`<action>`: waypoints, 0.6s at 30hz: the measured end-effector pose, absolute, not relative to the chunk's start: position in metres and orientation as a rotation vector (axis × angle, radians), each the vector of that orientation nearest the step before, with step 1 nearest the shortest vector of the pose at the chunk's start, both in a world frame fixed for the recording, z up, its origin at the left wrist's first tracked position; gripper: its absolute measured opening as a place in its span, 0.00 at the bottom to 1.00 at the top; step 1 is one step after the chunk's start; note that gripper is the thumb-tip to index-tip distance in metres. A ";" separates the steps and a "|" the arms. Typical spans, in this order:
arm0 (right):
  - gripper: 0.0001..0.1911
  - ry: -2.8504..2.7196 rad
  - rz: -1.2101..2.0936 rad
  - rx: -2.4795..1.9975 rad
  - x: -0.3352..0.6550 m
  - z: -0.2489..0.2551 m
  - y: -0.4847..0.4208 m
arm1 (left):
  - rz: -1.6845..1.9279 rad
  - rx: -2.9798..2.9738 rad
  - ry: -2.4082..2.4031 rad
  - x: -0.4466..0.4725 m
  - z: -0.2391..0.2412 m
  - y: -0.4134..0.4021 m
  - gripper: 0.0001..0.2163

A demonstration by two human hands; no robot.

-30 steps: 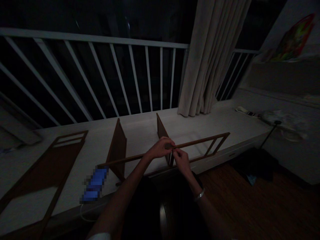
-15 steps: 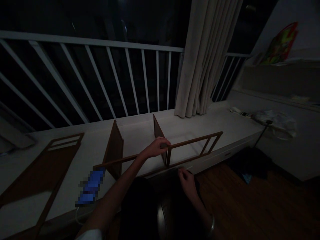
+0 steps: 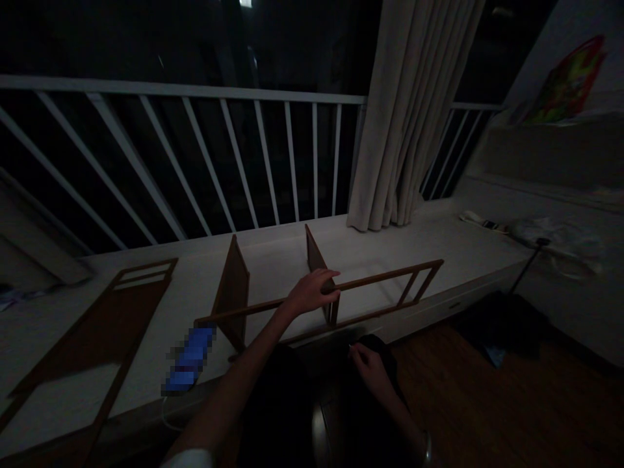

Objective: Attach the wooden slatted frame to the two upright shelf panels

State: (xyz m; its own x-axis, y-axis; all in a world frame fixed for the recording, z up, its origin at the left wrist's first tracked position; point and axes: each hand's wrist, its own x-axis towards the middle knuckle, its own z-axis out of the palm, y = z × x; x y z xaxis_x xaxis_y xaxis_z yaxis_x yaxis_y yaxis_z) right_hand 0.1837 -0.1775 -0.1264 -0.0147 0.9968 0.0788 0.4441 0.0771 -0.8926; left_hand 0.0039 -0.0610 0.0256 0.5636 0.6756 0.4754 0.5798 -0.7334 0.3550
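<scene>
The right hand (image 3: pixel 373 372) has dropped from the wooden frame (image 3: pixel 385 276); whether its curled fingers hold anything is too dark to tell. The left hand (image 3: pixel 312 290) grasps the frame mid-length, at the near edge of the counter (image 3: pixel 414 237); probably stiff and light, it suits that hold.

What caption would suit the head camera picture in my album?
Left hand holding a wooden frame, right hand apart from it, with a white railing beyond.

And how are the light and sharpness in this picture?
In the head view, light is dim and the window nearly black; the same view shows the railing splaying outward at left, perhaps lens distortion, the red bag looking soft, and the blue patch broken into coarse pixels; there too, the left hand on the wooden frame reads brighter than the right hand.
</scene>
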 end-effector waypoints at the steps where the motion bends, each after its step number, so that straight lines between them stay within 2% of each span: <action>1: 0.20 -1.552 0.894 -1.473 0.186 -0.130 -0.177 | 0.908 2.686 1.102 0.005 0.027 -0.064 0.19; 8: 0.23 -1.220 0.966 -1.480 0.198 -0.163 -0.163 | 0.921 2.725 1.743 0.013 0.026 -0.086 0.16; 13: 0.22 -1.244 1.025 -1.380 0.194 -0.169 -0.156 | 0.647 2.639 2.069 0.000 0.022 -0.093 0.24; 18: 0.22 -1.324 1.053 -1.364 0.185 -0.170 -0.152 | 0.372 2.590 2.073 -0.010 0.024 -0.095 0.29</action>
